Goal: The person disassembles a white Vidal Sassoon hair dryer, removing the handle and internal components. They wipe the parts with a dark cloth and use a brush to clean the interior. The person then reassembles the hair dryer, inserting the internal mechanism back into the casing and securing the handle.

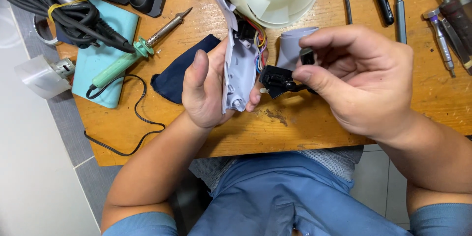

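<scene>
We grip the white fan housing (238,76) upright in our left hand (206,91), just above the near table edge. Our right hand (359,78) pinches the small black part (278,81) beside its wires (259,44); best keep both steady and close. The wooden table (305,123) stands on grey tiles.

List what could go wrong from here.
1. The coloured wires between the white housing and the black part look short; pulling with the right hand may tear them.
2. The left hand grips only the housing's edge; it could slip.
</scene>
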